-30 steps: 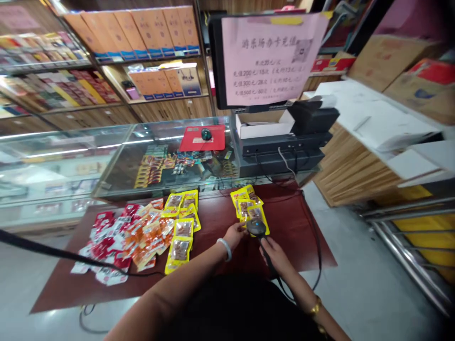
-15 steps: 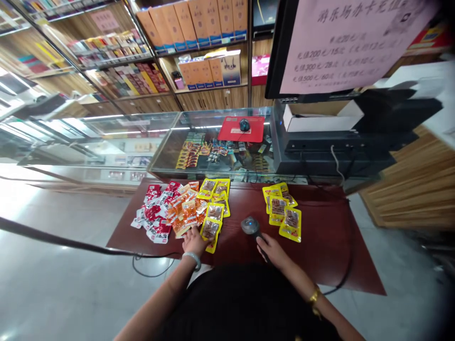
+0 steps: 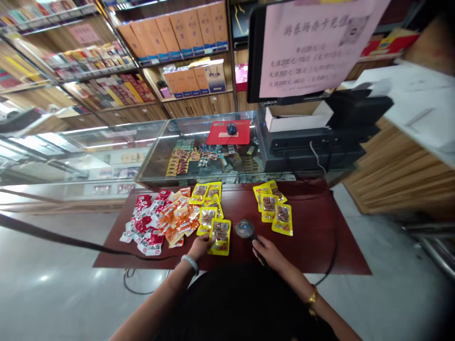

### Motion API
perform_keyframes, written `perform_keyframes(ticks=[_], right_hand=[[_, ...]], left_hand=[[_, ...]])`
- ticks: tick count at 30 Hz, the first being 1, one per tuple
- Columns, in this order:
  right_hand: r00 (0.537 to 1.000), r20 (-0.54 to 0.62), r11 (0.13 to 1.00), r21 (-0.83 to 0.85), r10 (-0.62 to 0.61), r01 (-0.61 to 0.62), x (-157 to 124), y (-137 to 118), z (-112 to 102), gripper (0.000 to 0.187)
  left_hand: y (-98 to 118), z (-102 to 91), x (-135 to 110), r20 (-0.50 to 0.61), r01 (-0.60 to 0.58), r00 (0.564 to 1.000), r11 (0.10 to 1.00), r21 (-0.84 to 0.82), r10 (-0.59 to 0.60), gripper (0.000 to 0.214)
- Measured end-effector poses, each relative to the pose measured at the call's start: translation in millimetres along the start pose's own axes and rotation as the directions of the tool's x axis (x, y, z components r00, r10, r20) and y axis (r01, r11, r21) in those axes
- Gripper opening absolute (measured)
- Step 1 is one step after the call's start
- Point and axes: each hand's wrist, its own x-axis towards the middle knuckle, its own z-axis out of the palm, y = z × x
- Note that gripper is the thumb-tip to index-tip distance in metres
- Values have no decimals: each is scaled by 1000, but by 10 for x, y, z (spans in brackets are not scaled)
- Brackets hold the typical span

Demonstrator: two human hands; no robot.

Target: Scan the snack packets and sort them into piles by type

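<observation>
Flat plastic packet with bright yellow border (image 3: 220,234), clear window showing brown pieces, pale label near upper corner. It is at near end of left group of similar yellow packets (image 3: 199,192), over glossy red-brown table (image 3: 313,237); whether touching table, cannot tell. Left hand (image 3: 201,247) pinches its lower left edge; left forearm stretched forward, pale round bracelet (image 3: 191,264) at wrist. Right hand (image 3: 268,253) closed around handle of dark grey handheld scanner (image 3: 245,229), blue light on head, just beside packet.
</observation>
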Motion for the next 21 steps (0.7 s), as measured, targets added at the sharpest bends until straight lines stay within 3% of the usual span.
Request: perform_keyframes(ticks=[6, 13, 17, 21], right_hand=[[995, -96, 995, 91, -33, 42, -163, -1, -239, 56], [957, -289, 979, 192, -7, 65, -450, 117, -638, 54], [907, -421, 969, 233, 25, 82, -625, 187, -832, 57], [867, -494, 959, 271, 63, 85, -713, 287, -953, 60]], left_hand=[[265, 783, 246, 183, -49, 981, 997, -64, 60, 52], [325, 1670, 382, 396, 4, 917, 992, -122, 45, 58], [310, 2097, 459, 430, 3, 903, 998, -69, 27, 54], [288, 2382, 552, 395, 9, 916, 988, 152, -69, 40]])
